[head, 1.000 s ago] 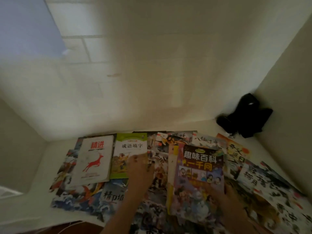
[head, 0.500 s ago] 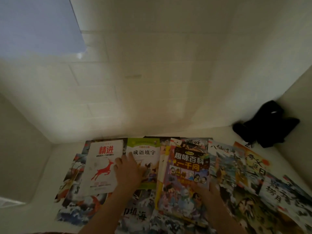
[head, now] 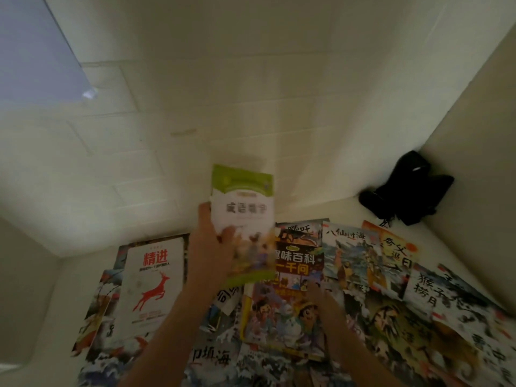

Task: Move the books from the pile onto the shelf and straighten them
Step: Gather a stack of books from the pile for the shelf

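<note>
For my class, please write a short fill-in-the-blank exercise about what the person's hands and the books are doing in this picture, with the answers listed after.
1. The left hand holds up the book with the ______ top band.
2. The right hand rests on the colourful cartoon book, which lies ______ on the pile.
3. The animal printed on the white book is a red ______.
4. The black object sits in the ______ far corner.

Missing words: green; flat; deer; right
</note>
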`<control>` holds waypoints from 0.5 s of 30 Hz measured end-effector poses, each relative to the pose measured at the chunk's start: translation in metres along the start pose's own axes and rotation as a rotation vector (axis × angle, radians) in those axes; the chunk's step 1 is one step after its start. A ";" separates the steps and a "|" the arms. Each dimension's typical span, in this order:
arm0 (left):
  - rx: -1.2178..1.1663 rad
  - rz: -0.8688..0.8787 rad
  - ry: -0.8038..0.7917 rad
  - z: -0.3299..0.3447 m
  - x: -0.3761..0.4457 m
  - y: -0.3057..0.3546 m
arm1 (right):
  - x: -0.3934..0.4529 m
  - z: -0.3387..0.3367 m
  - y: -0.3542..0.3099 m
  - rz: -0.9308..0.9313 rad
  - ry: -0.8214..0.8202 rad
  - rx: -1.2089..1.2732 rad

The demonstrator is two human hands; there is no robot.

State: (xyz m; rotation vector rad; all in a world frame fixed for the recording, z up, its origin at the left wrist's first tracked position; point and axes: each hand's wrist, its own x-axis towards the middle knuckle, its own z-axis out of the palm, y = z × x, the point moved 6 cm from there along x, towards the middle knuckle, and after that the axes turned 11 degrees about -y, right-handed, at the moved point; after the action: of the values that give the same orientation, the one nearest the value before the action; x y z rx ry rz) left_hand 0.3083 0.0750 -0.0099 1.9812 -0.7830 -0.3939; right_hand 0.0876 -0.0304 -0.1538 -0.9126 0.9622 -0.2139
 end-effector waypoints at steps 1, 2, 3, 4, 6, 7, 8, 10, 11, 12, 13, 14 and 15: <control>-0.090 -0.056 -0.107 0.012 0.001 -0.001 | 0.003 -0.001 0.003 0.028 -0.025 0.066; -0.128 -0.101 -0.230 0.028 -0.002 -0.004 | 0.004 -0.001 0.007 0.048 -0.072 0.147; -0.130 -0.122 -0.343 0.047 -0.011 -0.011 | 0.000 0.002 0.007 0.055 -0.121 0.202; -0.116 -0.138 -0.435 0.068 -0.023 -0.021 | -0.002 0.002 0.007 0.040 -0.139 0.211; -0.055 -0.181 -0.465 0.093 -0.044 -0.050 | -0.001 -0.002 0.008 0.011 -0.120 0.082; -0.010 -0.194 -0.388 0.093 -0.050 -0.065 | 0.000 -0.004 0.005 -0.031 -0.063 -0.063; 0.065 -0.191 -0.283 0.083 -0.051 -0.079 | 0.005 -0.007 0.006 -0.035 -0.046 -0.135; 0.277 -0.192 -0.082 0.046 -0.049 -0.111 | 0.010 -0.009 0.010 -0.020 -0.037 -0.186; 0.400 -0.229 0.005 0.023 -0.049 -0.132 | 0.013 -0.012 0.012 -0.014 -0.010 -0.196; 0.521 -0.311 0.055 0.000 -0.051 -0.155 | 0.021 -0.022 0.020 -0.005 0.018 -0.175; 0.613 -0.418 0.074 -0.023 -0.054 -0.177 | 0.019 -0.019 0.019 -0.013 0.029 -0.173; 0.637 -0.546 0.076 -0.043 -0.060 -0.199 | 0.015 -0.020 0.018 -0.020 0.044 -0.194; 0.586 -0.652 0.076 -0.057 -0.064 -0.217 | 0.009 -0.013 0.012 -0.021 0.062 -0.213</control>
State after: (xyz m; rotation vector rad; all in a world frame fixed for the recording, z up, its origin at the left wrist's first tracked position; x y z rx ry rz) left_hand 0.3719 0.2331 -0.1702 2.7791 -0.1783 -0.4960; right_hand 0.0799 -0.0350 -0.1714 -1.1168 1.0469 -0.1608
